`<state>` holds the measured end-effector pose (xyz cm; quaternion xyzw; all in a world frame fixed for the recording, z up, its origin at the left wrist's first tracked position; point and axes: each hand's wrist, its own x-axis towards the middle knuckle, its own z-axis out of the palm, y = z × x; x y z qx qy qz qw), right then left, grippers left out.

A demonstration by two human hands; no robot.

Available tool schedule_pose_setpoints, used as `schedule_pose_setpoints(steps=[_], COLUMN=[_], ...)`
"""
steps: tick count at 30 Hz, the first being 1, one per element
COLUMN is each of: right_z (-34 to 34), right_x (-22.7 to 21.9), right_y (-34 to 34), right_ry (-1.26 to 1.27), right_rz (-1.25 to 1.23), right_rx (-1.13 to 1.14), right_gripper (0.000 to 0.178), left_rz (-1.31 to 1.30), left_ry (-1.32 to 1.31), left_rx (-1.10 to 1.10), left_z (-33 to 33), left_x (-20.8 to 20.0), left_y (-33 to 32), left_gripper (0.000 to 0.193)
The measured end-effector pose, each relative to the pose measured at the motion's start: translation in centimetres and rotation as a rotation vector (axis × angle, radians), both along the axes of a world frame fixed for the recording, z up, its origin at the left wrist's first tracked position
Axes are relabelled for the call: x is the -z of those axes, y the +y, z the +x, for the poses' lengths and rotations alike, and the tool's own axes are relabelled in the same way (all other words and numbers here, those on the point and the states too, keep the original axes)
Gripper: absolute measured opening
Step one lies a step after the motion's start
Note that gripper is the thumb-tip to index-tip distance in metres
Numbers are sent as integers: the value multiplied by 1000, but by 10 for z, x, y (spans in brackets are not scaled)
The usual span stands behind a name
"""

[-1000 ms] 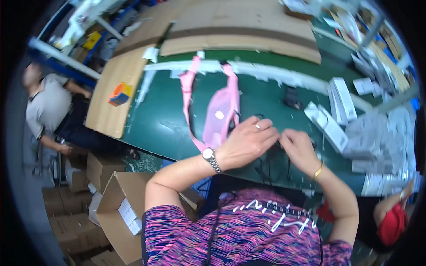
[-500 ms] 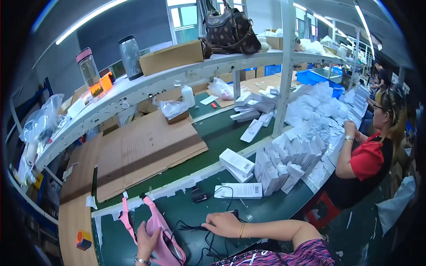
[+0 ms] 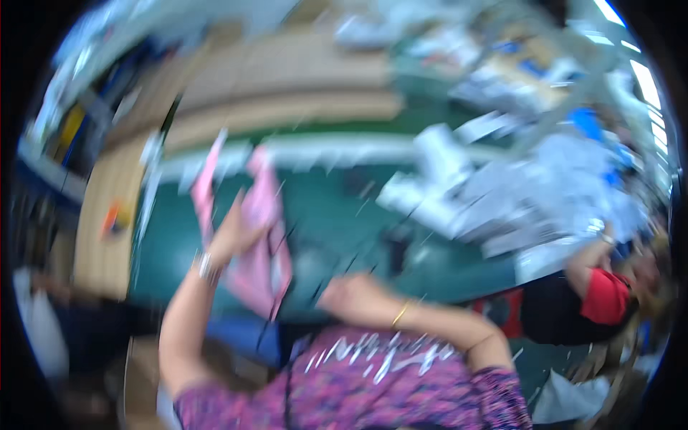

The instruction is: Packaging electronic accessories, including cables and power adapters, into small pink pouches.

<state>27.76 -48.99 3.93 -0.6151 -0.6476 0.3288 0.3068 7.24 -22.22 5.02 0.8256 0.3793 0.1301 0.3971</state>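
Observation:
The whole view is smeared by motion. A pink fabric item with straps (image 3: 261,208) lies on the green tabletop (image 3: 172,236), reaching to its near edge. My left hand (image 3: 233,233) grips its left side, thumb and fingers on the fabric. Near the table's front edge, right of the pink item, my right hand (image 3: 358,295) is closed, its fingers curled around a thin black cable (image 3: 316,292). A small dark block (image 3: 395,249) lies beyond the right hand, and another dark piece (image 3: 353,180) sits farther back.
White boxes (image 3: 423,204) are heaped at the right, among clear plastic wrapping. Flat cardboard (image 3: 287,72) covers the far left. An orange roll (image 3: 113,218) stands on the wooden board at the left. A co-worker in a red sleeve (image 3: 605,295) sits at the right.
My view has swung downward, so the table and hands appear higher and my torso shows. My left hand stays on the pink item; my right hand stays closed near the table edge.

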Motion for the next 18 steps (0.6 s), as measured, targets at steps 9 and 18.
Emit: schedule_pose_setpoints(steps=[9,18], right_z=[-15,2], right_x=[18,112], right_y=[2,18], right_ry=[123,18], right_rz=[-144,-29], right_rx=[-147,-233], right_gripper=[27,38], left_rz=[206,-84], left_ry=[-178,-19], left_rx=[-12,102], left_z=[-22,-22], left_x=[20,0], left_y=[-17,-12], left_gripper=[60,83])
